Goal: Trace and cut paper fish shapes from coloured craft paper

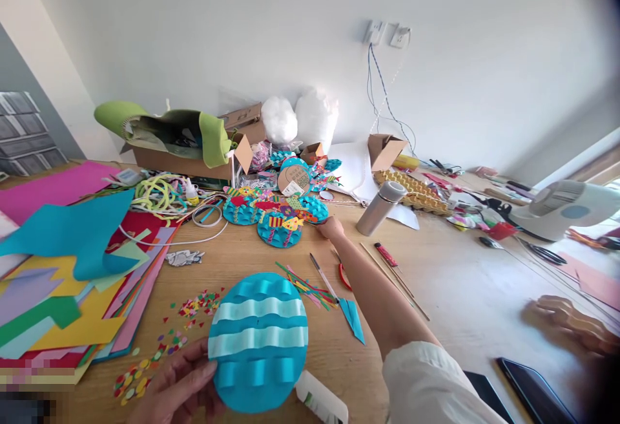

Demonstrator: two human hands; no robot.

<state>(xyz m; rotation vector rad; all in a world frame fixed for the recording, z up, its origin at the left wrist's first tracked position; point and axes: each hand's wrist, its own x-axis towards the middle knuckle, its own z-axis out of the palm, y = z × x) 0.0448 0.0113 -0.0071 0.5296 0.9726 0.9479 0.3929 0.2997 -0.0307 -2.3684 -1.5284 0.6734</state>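
My left hand (181, 382) holds a round blue paper disc (259, 343) by its left edge. Wavy strips in light and darker blue run across the disc. My right hand (332, 229) reaches far forward, its fingertips at the edge of a blue wavy disc (314, 209) in a cluster of decorated pieces; whether it grips that disc is too small to tell. Colourful paper fish (285, 222) lie on the front disc (279, 236) of the cluster. Below the held disc's right edge lies a white glue bottle (322, 399).
Coloured paper sheets (62, 320) pile up at left, beside paper confetti (194, 304). Thin paper strips (305, 285), a pen (323, 275) and red-handled scissors (343, 276) lie mid-table. A metal bottle (380, 209) stands near my right hand. A phone (535, 392) lies at lower right.
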